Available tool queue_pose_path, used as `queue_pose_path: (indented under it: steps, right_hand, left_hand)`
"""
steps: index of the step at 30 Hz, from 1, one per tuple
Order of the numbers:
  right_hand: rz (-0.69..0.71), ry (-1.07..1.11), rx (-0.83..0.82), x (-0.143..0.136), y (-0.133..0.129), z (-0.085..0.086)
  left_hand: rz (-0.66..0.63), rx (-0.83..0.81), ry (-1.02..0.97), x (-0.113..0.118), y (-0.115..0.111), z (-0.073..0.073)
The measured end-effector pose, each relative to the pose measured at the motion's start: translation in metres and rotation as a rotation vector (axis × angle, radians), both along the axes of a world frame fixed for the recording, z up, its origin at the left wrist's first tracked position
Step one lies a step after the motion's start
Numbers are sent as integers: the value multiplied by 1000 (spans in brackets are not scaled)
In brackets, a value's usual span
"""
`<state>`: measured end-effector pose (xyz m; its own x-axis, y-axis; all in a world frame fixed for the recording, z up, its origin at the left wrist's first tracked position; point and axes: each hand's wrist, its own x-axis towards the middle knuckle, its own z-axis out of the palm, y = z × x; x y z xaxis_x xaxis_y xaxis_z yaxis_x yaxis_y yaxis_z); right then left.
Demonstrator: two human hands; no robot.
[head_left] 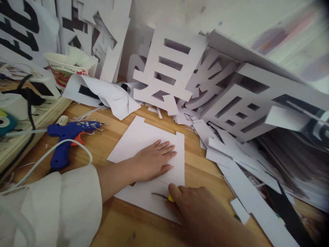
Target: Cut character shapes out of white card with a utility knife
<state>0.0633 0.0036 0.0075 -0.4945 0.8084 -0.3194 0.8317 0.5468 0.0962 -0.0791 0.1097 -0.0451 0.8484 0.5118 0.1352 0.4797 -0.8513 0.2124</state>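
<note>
A white foam-board sheet [136, 137] with notched top corners lies on the wooden table. My left hand [155, 160] rests flat on its middle, fingers spread. Below and to the right, my right hand [190, 206] is closed round a utility knife [170, 198] with a yellow handle. Its thin blade points left, over the lower part of the sheet; whether the tip touches the board I cannot tell. Most of the knife's handle is hidden in the fist. A blue hot glue gun [61, 144] with an orange trigger lies left of the sheet.
Cut-out white characters [168, 65] lean against the wall at the back. Board offcuts [231, 168] are heaped on the right. A paper noodle cup [64, 68] stands at the back left, near a power strip [43, 113] with cables. A white cord loops beside my left sleeve.
</note>
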Motion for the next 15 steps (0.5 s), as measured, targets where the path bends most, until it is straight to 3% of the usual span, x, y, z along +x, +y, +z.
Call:
queue_pose_path:
  steps: [6,15]
  right_hand:
    - [113,-52,99,-1,-2,-4]
    - [160,-156,19,-2,3,6]
  left_hand:
    - [25,-5,39,5,-1,1]
    - [-36,-15,57,-1,3,1]
